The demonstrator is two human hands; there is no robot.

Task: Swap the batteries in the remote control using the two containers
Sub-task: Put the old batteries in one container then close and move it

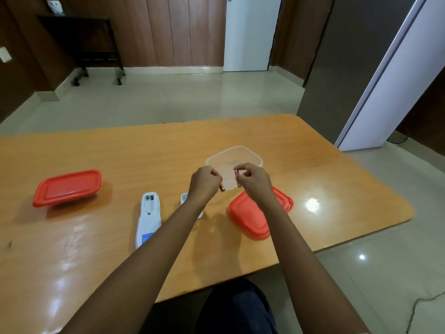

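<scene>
2 hands over glossy orange wooden table (120, 153), pale tiled floor (192, 97) beyond: left hand (204, 180) grips slim battery (221, 188), right hand (252, 180) pinches second battery (237, 175).

Black wheeled stand (79, 32) (far left) beyond wooden table (120, 153).

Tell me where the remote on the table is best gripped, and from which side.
Across the long sides of the remote, at mid-length, from above. It lies flat, back up, its open battery bay at the far end, so a hold there likely leaves the bay free.
</scene>
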